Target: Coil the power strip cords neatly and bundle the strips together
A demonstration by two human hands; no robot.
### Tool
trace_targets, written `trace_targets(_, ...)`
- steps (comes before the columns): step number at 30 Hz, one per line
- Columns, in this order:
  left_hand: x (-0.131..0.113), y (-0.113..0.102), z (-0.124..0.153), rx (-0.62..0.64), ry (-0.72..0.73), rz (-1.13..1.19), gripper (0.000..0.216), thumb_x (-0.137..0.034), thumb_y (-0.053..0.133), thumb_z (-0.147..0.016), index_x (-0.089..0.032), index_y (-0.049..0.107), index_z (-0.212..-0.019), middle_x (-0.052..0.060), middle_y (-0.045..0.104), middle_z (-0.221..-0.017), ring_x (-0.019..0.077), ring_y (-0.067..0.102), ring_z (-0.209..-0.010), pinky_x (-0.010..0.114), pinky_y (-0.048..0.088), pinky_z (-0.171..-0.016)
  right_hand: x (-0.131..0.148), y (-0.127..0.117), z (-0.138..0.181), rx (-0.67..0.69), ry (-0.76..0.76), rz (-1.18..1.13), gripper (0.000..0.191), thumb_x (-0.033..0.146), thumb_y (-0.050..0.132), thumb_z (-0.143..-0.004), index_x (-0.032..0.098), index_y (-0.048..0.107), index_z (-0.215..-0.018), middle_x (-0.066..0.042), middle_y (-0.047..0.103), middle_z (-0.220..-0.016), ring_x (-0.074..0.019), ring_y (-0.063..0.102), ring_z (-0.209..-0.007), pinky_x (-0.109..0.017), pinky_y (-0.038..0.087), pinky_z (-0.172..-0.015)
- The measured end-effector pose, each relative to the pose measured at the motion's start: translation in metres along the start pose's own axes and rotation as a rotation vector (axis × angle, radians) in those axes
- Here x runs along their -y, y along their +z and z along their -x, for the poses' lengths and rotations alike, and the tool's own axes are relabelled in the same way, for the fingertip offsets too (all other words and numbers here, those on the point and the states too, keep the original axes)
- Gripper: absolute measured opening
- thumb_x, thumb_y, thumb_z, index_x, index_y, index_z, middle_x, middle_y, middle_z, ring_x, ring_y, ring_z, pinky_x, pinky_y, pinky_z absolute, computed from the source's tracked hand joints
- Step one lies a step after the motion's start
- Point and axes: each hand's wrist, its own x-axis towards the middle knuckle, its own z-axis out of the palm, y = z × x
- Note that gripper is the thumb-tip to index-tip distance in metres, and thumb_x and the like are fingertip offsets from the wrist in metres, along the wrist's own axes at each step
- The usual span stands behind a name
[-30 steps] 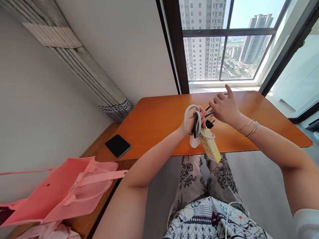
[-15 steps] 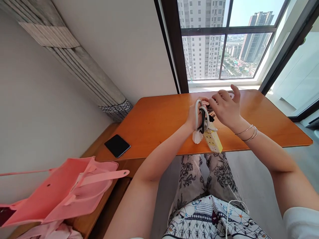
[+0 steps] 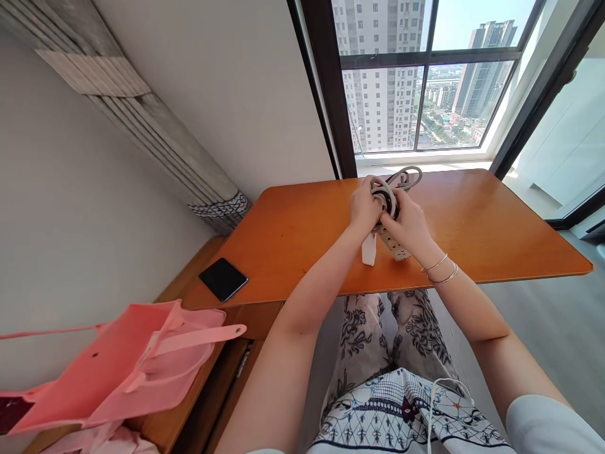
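Note:
Over the table, my left hand (image 3: 363, 205) is closed on a bundle of coiled grey and black cable (image 3: 388, 194). My right hand (image 3: 409, 222) grips the same coil from the other side, thumb toward me. A cable loop (image 3: 414, 176) sticks out beyond the fingers, toward the window. Below my hands shows the white, socketed end of a power strip (image 3: 396, 247), partly hidden by my right hand. Beside it, under my left hand, hangs a white block-shaped piece (image 3: 368, 250), whose kind I cannot make out.
The orange-brown wooden table (image 3: 302, 221) stands against the window. A black phone or small tablet (image 3: 223, 279) lies near its left front corner. An open pink bag (image 3: 118, 366) rests on the wooden bench (image 3: 172, 416) at left. A curtain (image 3: 155, 132) hangs along the wall.
My right hand, raised with fingers spread before, has come down and left and closed on the coil. The coil has turned, and a loop now points toward the window. The power strip has moved up slightly.

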Motion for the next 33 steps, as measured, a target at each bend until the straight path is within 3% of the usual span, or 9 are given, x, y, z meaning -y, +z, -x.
trace_targets(3,0.001,-0.003,0.001,-0.071,0.087,-0.148,0.028,-0.009,0.055,-0.083,-0.025,0.065,-0.103,0.005,0.073,-0.106,0.0253,0.065,-0.104,0.034,0.046,-0.088,-0.013,0.002,-0.009,-0.015,0.076,0.061,0.039,0.028,0.042,-0.091,0.018,0.058,-0.125,-0.01,0.07,-0.098,-0.0271,0.062,-0.089,-0.039,0.046,-0.084)
trace_targets(8,0.006,-0.002,-0.003,-0.044,0.097,-0.239,0.029,-0.01,0.054,-0.082,-0.023,0.066,-0.106,0.006,0.074,-0.108,0.0264,0.065,-0.107,0.034,0.045,-0.091,-0.035,0.012,-0.019,-0.127,0.124,0.088,0.034,0.034,0.045,-0.09,0.019,0.06,-0.116,-0.011,0.067,-0.095,-0.0311,0.058,-0.096,-0.044,0.046,-0.086)
trace_targets(12,0.009,-0.002,-0.007,-0.046,0.051,-0.281,0.019,-0.017,0.057,-0.084,-0.023,0.067,-0.099,0.006,0.073,-0.097,0.0262,0.066,-0.099,0.034,0.045,-0.085,-0.039,0.019,-0.022,-0.191,0.158,0.223,0.044,0.038,0.053,-0.087,0.015,0.054,-0.124,-0.019,0.062,-0.116,-0.0364,0.054,-0.113,-0.052,0.045,-0.097)
trace_targets(16,0.01,-0.002,-0.008,-0.027,0.039,-0.316,0.014,-0.018,0.06,-0.081,-0.021,0.067,-0.092,0.006,0.072,-0.091,0.0264,0.065,-0.093,0.034,0.043,-0.08,-0.051,0.028,-0.026,-0.341,0.174,0.108,0.081,0.037,0.065,-0.078,0.011,0.034,-0.148,-0.027,0.037,-0.151,-0.0407,0.033,-0.144,-0.057,0.038,-0.111)
trace_targets(18,0.012,-0.001,-0.006,-0.018,0.035,-0.33,0.012,-0.017,0.059,-0.08,-0.021,0.067,-0.088,0.006,0.071,-0.088,0.0268,0.064,-0.091,0.034,0.043,-0.079,-0.063,0.034,-0.031,-0.293,0.194,-0.002,0.095,0.036,0.07,-0.074,0.011,0.026,-0.154,-0.028,0.029,-0.158,-0.0399,0.027,-0.15,-0.057,0.038,-0.114)
trace_targets(20,0.017,0.001,-0.003,-0.012,0.016,-0.325,0.008,-0.018,0.058,-0.081,-0.022,0.065,-0.081,0.006,0.07,-0.084,0.0264,0.063,-0.088,0.034,0.042,-0.076,-0.074,0.04,-0.034,-0.197,0.238,-0.127,0.098,0.033,0.073,-0.069,0.011,0.029,-0.154,-0.027,0.034,-0.157,-0.0387,0.033,-0.149,-0.055,0.038,-0.116)
trace_targets(25,0.029,0.007,0.002,0.024,-0.046,-0.312,0.008,-0.025,0.061,-0.079,-0.023,0.059,-0.071,0.004,0.064,-0.072,0.0248,0.06,-0.077,0.033,0.04,-0.07,-0.088,0.048,-0.036,0.011,0.328,-0.596,0.076,0.026,0.068,-0.061,0.013,0.054,-0.134,-0.015,0.068,-0.123,-0.0305,0.065,-0.113,-0.046,0.052,-0.101)
trace_targets(28,0.032,0.008,0.002,0.042,-0.051,-0.308,0.01,-0.027,0.062,-0.078,-0.023,0.058,-0.07,0.004,0.062,-0.07,0.0245,0.059,-0.076,0.033,0.039,-0.068,-0.089,0.05,-0.034,0.032,0.327,-0.785,0.07,0.023,0.067,-0.057,0.013,0.058,-0.126,-0.012,0.072,-0.115,-0.0282,0.068,-0.107,-0.04,0.056,-0.095)
trace_targets(33,0.036,0.009,0.0,0.057,-0.046,-0.264,0.014,-0.029,0.06,-0.08,-0.022,0.059,-0.069,0.002,0.06,-0.065,0.0221,0.057,-0.071,0.033,0.038,-0.066,-0.095,0.047,-0.037,0.122,0.246,-0.866,0.071,0.021,0.072,-0.056,0.017,0.06,-0.126,-0.01,0.072,-0.118,-0.0263,0.068,-0.108,-0.038,0.056,-0.096)
